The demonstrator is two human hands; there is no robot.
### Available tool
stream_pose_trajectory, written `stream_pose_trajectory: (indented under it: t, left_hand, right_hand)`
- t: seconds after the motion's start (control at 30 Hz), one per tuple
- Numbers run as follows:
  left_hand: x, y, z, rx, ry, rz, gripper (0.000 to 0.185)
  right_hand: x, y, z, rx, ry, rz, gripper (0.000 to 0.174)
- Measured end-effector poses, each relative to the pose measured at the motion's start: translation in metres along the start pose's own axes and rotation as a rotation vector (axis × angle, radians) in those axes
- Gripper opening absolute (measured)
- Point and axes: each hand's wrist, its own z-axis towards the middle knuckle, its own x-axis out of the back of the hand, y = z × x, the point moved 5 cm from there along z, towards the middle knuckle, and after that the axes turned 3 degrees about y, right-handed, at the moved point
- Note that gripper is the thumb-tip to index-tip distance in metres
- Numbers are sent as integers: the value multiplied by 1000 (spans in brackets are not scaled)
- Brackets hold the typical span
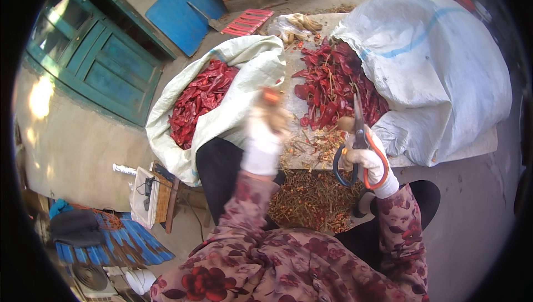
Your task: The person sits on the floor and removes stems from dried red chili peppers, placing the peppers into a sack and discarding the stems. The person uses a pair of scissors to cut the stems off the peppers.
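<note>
My left hand (pixel 270 120), in a white work glove with a brownish palm, is blurred beside the rim of the left woven sack (pixel 239 129). A small red-orange thing, apparently a dried chili pepper (pixel 270 95), shows at its fingers. My right hand (pixel 368 158), gloved too, grips a pair of scissors (pixel 360 133) with one dark blue and one orange handle loop. The scissor blades point away from me over a heap of dried red chili peppers (pixel 329 81). That heap spills from the mouth of a large white woven sack (pixel 433 68). More red peppers (pixel 204 98) fill the left sack.
Cut stems and seeds litter the low board's front (pixel 306 143), and a pile of stems (pixel 316 202) lies below, between my legs. Gloves in a plastic bag (pixel 295 25) sit at the board's far end. A basket (pixel 150 198) stands at left, near a green door (pixel 112 64).
</note>
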Motion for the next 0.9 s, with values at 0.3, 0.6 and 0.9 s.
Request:
stream_pose_trajectory:
  t: [0.3, 0.6, 0.9]
  left_hand:
    - [58, 158, 38, -1150, 783, 2121, 34]
    - [59, -97, 107, -423, 158, 2126, 33]
    - [82, -88, 81, -426, -39, 1462, 23]
  right_hand:
    - [30, 28, 0, -175, 41, -644, 40]
    - [48, 32, 25, -23, 279, -679, 31]
    - [52, 36, 29, 191, 293, -1043, 44]
